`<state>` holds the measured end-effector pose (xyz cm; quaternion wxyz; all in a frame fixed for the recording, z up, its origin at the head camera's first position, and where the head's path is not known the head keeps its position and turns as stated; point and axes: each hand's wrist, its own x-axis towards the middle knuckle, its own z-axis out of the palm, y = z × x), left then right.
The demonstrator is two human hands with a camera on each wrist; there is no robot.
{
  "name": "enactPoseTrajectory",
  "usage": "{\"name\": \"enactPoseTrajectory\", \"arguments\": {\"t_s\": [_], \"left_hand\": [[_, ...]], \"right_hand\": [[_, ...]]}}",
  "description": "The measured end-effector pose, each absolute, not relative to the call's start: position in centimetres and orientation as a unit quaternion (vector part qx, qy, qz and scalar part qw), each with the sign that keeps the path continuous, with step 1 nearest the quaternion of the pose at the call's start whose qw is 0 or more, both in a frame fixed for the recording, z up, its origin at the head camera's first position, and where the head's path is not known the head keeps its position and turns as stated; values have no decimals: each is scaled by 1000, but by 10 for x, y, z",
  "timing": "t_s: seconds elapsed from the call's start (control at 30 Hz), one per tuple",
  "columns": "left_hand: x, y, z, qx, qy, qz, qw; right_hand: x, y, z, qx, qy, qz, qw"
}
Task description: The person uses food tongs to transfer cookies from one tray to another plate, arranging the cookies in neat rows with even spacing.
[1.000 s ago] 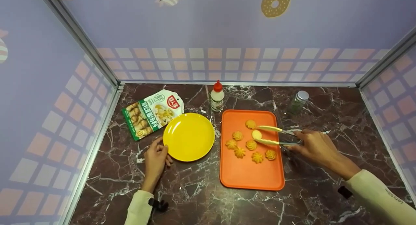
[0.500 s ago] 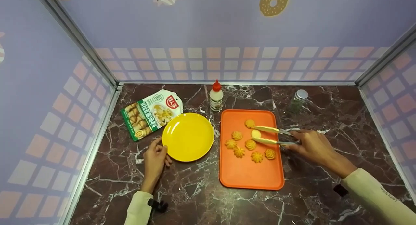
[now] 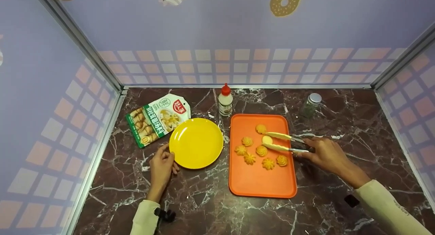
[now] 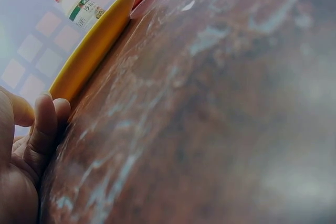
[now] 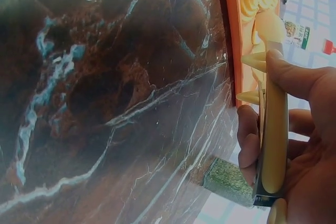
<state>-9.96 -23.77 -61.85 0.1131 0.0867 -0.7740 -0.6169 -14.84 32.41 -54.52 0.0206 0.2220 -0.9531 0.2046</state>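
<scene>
At an apparently early stage, my right hand [image 3: 329,154] grips parted tongs [image 3: 277,147] placed about a pale cookie [image 3: 267,140] not visibly lifted from the orange tray [image 3: 263,182] at right, where seven more cookies [image 3: 268,164] lie, while my left hand [image 3: 162,164], fingers curled, holds the near left rim of the yellow plate [image 3: 196,143].

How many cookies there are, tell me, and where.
8 cookies on the tray: one farthest back, a pale one between the tongs, one just nearer, three left, two front right.

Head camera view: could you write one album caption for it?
Right hand holding tongs over an orange tray of cookies, left hand touching a yellow plate.
</scene>
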Motion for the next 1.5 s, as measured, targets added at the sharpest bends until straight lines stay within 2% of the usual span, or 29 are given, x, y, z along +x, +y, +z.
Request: {"name": "enactPoseTrajectory", "arguments": {"t_s": [0.2, 0.53, 1.23, 1.5], "left_hand": [[-97, -239, -621, 79, -776, -615, 114], [-94, -239, -623, 89, -778, -611, 115], [-99, -239, -622, 89, -774, -616, 116], [-100, -237, -620, 87, -778, -610, 124]], "right_hand": [[-143, 322, -547, 220, -954, 203, 26], [-138, 322, -554, 243, -947, 197, 78], [-143, 303, -558, 241, -931, 246, 125], [-144, 294, -562, 243, -925, 267, 115]]}}
